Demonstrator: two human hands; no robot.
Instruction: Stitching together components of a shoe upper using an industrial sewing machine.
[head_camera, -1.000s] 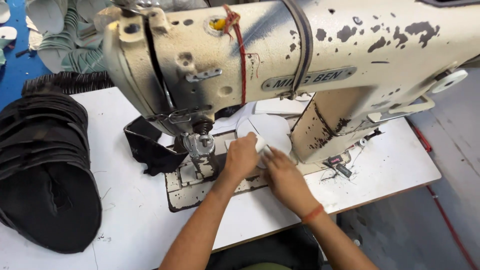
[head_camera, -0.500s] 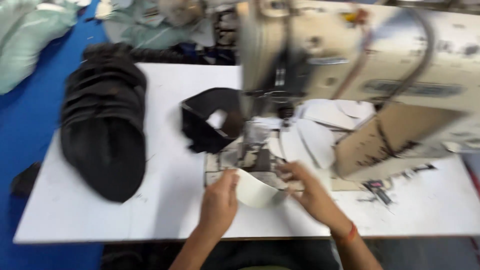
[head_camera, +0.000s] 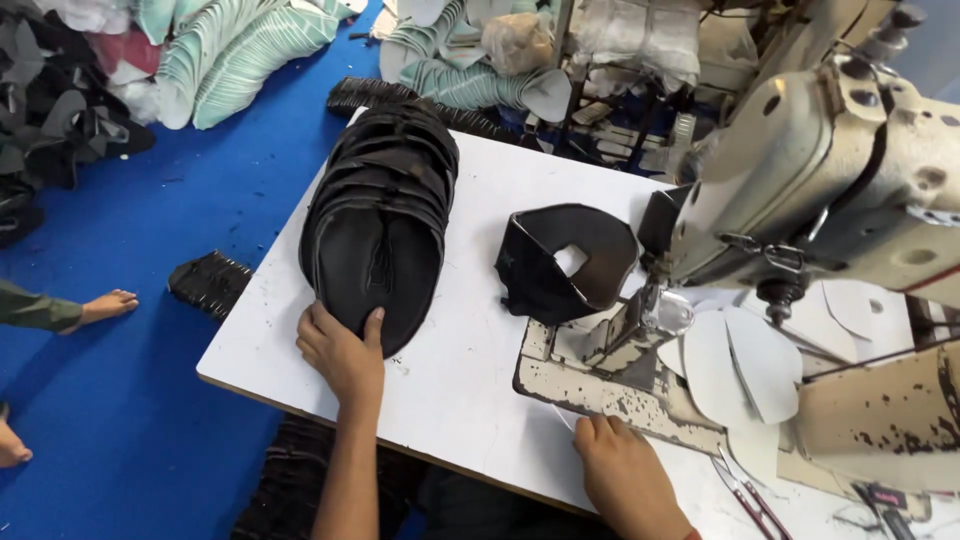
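White table (head_camera: 470, 380) (black pieces (head_camera: 380, 215), sewing machine (head_camera: 820, 200))

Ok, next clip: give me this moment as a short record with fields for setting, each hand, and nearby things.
setting: white work table with a worn cream sewing machine, blue floor around it
left hand: left hand rests on the near end of a stack of black curved pieces; grip loose, thumb on top
right hand: right hand lies at the table's front edge beside the machine's chipped base plate, holding nothing visible
nearby: folded black piece beside the needle area; white cut pieces under the machine arm
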